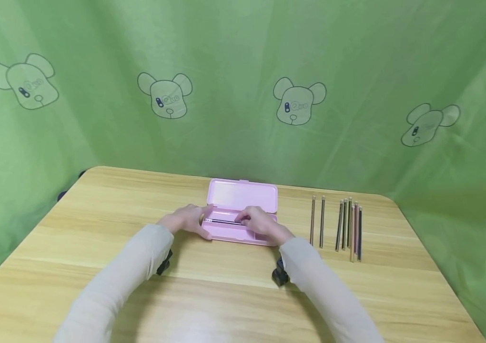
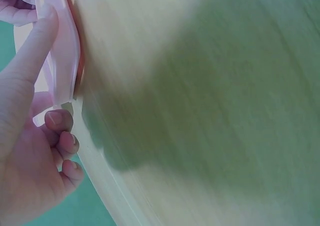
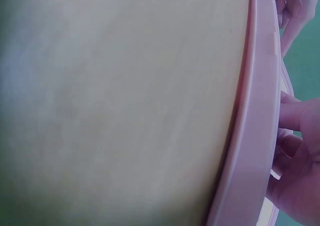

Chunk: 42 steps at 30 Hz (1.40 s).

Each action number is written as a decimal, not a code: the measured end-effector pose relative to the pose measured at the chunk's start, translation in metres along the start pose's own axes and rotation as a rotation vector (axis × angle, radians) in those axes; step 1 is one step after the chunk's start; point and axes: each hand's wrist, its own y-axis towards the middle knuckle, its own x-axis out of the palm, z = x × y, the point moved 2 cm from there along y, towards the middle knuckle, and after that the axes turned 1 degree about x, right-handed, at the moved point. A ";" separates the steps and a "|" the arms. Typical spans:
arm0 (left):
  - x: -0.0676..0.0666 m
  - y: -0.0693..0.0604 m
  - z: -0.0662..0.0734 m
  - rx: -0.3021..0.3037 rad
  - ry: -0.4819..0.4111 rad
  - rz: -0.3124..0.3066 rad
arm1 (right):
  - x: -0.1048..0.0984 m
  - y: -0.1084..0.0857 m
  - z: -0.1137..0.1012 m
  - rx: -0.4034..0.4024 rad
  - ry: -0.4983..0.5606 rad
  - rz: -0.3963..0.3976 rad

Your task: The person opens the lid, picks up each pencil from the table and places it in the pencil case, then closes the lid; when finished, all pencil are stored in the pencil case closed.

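A pink pencil case (image 1: 230, 232) lies on the table with its lid (image 1: 243, 195) laid back on the far side. My left hand (image 1: 189, 219) holds the case's left end, the thumb (image 2: 37, 41) along its near side and the other fingers around the end. Inside the case, a dark pencil (image 1: 225, 221) lies lengthwise, its pale end to the left. My right hand (image 1: 259, 222) reaches into the case and pinches that pencil near its right part. In the right wrist view, the case wall (image 3: 257, 106) hides the right fingertips.
Several pencils (image 1: 344, 224) lie roughly parallel to the right of the case, and two more pencils (image 1: 322, 221) lie nearer to it. The wooden table (image 1: 208, 295) ends at a green curtain (image 1: 234, 138) behind. Black wrist devices (image 1: 280, 273) sit under the sleeves.
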 end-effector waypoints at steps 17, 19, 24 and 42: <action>-0.006 -0.008 0.007 -0.010 -0.005 -0.002 | -0.028 -0.020 0.015 -0.057 0.174 0.157; -0.006 -0.008 0.007 -0.004 -0.007 -0.004 | -0.035 -0.026 0.021 -0.065 0.168 0.183; -0.005 -0.007 0.007 -0.006 -0.008 -0.016 | -0.051 -0.041 0.040 -0.038 0.136 0.255; -0.003 -0.005 0.005 0.003 0.016 -0.028 | -0.085 -0.082 0.109 0.306 0.166 0.357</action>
